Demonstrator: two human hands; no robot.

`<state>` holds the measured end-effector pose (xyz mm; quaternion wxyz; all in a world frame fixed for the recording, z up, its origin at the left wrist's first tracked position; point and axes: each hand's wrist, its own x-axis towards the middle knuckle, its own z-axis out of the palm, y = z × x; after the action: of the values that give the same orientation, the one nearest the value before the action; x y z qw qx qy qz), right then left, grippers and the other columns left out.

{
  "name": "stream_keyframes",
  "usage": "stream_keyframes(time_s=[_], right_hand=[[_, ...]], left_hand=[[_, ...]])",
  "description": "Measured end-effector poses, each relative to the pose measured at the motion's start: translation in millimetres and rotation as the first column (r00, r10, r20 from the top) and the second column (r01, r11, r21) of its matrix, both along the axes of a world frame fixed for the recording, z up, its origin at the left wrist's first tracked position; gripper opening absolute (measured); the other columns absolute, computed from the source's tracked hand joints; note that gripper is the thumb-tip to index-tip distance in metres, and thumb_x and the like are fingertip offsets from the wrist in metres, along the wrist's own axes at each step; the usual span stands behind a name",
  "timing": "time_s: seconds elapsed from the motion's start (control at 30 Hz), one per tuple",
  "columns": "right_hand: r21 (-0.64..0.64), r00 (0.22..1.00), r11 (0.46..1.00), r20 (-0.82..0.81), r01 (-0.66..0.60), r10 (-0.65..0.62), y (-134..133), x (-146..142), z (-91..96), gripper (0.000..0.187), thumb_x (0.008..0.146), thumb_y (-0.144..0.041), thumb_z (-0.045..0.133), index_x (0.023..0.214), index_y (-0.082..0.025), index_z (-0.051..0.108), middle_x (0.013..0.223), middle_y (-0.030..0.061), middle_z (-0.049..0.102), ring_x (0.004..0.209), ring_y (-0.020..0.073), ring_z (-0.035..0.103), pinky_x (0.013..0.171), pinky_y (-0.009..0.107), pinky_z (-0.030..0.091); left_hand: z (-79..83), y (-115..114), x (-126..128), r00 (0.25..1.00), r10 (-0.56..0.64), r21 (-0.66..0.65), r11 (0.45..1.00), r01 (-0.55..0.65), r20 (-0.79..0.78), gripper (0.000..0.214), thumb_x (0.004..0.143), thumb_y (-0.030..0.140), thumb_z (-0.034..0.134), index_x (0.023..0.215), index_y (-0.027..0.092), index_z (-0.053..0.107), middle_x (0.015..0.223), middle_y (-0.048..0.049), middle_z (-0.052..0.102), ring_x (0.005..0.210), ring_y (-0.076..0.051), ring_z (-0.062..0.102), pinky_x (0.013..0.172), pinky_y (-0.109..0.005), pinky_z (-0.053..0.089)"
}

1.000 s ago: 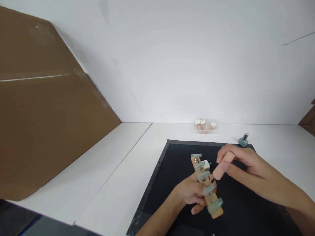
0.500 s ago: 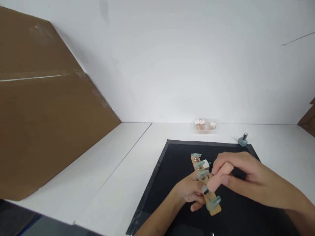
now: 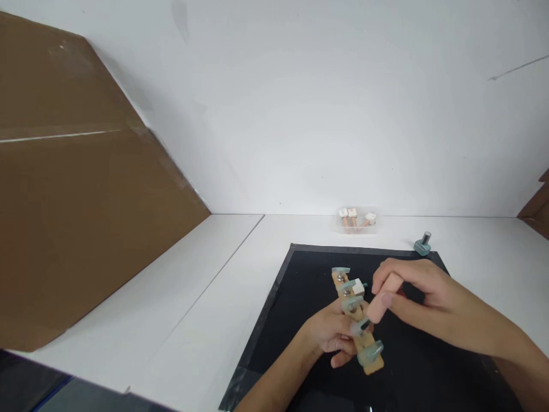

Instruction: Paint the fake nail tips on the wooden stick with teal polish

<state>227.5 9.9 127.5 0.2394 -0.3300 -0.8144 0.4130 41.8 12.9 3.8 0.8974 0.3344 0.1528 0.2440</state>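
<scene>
My left hand [image 3: 332,329] is closed around the middle of a yellowish strip [image 3: 369,337] from behind and below. Along the strip sit several translucent green tabs [image 3: 371,353], and metal screw heads [image 3: 340,277] show near its far end. A small white block [image 3: 357,287] with a green tip sticks out at the strip's right side. My right hand [image 3: 418,303] pinches a pinkish block-shaped piece [image 3: 386,297] between thumb and fingers. Its lower end is close to a green tab in the lower half of the strip; whether they touch I cannot tell.
Under my hands lies a black mat [image 3: 300,292] on the white table [image 3: 206,320]. Behind it stands a clear tray [image 3: 357,228] with white-headed pieces. A green knob with a metal stud [image 3: 422,245] rests by the mat's far right corner. A brown panel [image 3: 86,189] rises at left.
My right hand has drawn slightly up and away from the strip with the pinkish piece, uncovering more of the green tab beneath. My left hand and the strip stay nearly still.
</scene>
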Motion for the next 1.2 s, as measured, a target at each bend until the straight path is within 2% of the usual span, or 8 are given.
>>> stream_keyframes(time_s=[0.1, 0.23, 0.4, 0.57, 0.73, 0.9, 1.1, 1.2], right_hand=[[0.024, 0.999, 0.999, -0.026, 0.047, -0.046, -0.5, 0.7, -2.1, 0.019, 0.092, -0.025, 0.045, 0.077, -0.022, 0.057, 0.073, -0.0014, 0.062, 0.057, 0.0102, 0.051, 0.05, 0.02, 0.04], [0.041, 1.0, 0.999, -0.018, -0.003, 0.004, 0.1, 1.7, -4.4, 0.018, 0.091, -0.03, 0.048, 0.078, -0.023, 0.059, 0.071, -0.0014, 0.061, 0.06, 0.0111, 0.051, 0.05, 0.019, 0.04], [0.034, 0.997, 0.996, -0.015, 0.08, -0.079, -0.6, 0.9, -4.3, 0.023, 0.092, -0.026, 0.044, 0.075, -0.022, 0.058, 0.072, -0.0008, 0.062, 0.059, 0.011, 0.051, 0.049, 0.02, 0.039], [0.049, 1.0, 0.999, -0.024, 0.008, -0.007, 0.0, 0.2, -3.5, 0.019, 0.09, -0.031, 0.048, 0.077, -0.023, 0.06, 0.071, -0.0009, 0.062, 0.06, 0.0117, 0.052, 0.05, 0.02, 0.041], [0.062, 0.995, 0.994, -0.034, 0.094, -0.092, -0.1, 2.5, -7.9, 0.019, 0.09, -0.026, 0.047, 0.075, -0.022, 0.057, 0.071, -0.001, 0.062, 0.06, 0.0113, 0.051, 0.048, 0.019, 0.039], [0.064, 0.998, 0.998, -0.061, -0.023, 0.027, 1.8, 1.3, -5.9, 0.016, 0.089, -0.026, 0.051, 0.078, -0.023, 0.061, 0.071, -0.0017, 0.062, 0.06, 0.0106, 0.052, 0.052, 0.019, 0.041], [0.017, 0.995, 0.999, -0.087, 0.041, -0.039, -0.2, 1.5, -6.2, 0.02, 0.091, -0.023, 0.048, 0.074, -0.022, 0.058, 0.068, -0.0037, 0.062, 0.055, 0.0086, 0.049, 0.049, 0.018, 0.039], [0.019, 0.994, 1.0, -0.109, -0.008, 0.01, -0.6, 2.0, -7.5, 0.016, 0.089, -0.021, 0.051, 0.075, -0.022, 0.059, 0.068, -0.0037, 0.062, 0.055, 0.0084, 0.05, 0.05, 0.018, 0.04]], left_hand=[[-2.7, -0.9, -1.9, 1.0, -0.006, -0.005, 1.0, 0.006, 0.03, 0.034, 0.059, 0.027, 0.079, 0.067, 0.013, 0.049, 0.048, 0.0084, 0.047, 0.024, 0.002, 0.026, 0.023, -0.013, 0.036], [-8.8, 0.6, -2.2, 0.999, -0.028, 0.005, 1.0, 0.028, 0.047, 0.035, 0.057, 0.027, 0.08, 0.07, 0.013, 0.051, 0.044, 0.0091, 0.046, 0.024, 0.0, 0.028, 0.024, -0.015, 0.039], [-11.3, -0.7, -3.0, 0.996, -0.044, -0.045, 0.998, 0.047, 0.084, 0.035, 0.056, 0.026, 0.081, 0.071, 0.013, 0.052, 0.051, 0.0078, 0.052, 0.024, 0.001, 0.029, 0.023, -0.014, 0.037], [-11.4, 1.4, -1.8, 0.993, -0.099, 0.002, 0.995, 0.099, 0.057, 0.033, 0.058, 0.029, 0.08, 0.071, 0.012, 0.055, 0.042, 0.0085, 0.046, 0.024, -0.001, 0.028, 0.024, -0.016, 0.039], [-15.9, 2.6, -1.7, 0.99, -0.094, 0.01, 0.996, 0.093, 0.11, 0.033, 0.058, 0.028, 0.08, 0.068, 0.012, 0.053, 0.051, 0.0061, 0.053, 0.025, 0.0, 0.032, 0.025, -0.016, 0.04], [-13.7, 4.5, -2.2, 0.994, -0.09, 0.011, 0.996, 0.09, 0.057, 0.033, 0.058, 0.029, 0.08, 0.068, 0.013, 0.052, 0.04, 0.0089, 0.045, 0.024, -0.001, 0.03, 0.025, -0.016, 0.04], [-10.9, 0.4, -3.9, 0.998, -0.036, -0.017, 0.999, 0.037, 0.052, 0.034, 0.056, 0.027, 0.08, 0.073, 0.014, 0.053, 0.048, 0.0084, 0.049, 0.024, -0.001, 0.028, 0.022, -0.015, 0.035], [-11.8, 2.8, -3.6, 0.998, -0.06, 0.01, 0.998, 0.059, 0.024, 0.033, 0.056, 0.03, 0.08, 0.07, 0.014, 0.054, 0.042, 0.009, 0.044, 0.024, -0.002, 0.028, 0.023, -0.015, 0.034]])
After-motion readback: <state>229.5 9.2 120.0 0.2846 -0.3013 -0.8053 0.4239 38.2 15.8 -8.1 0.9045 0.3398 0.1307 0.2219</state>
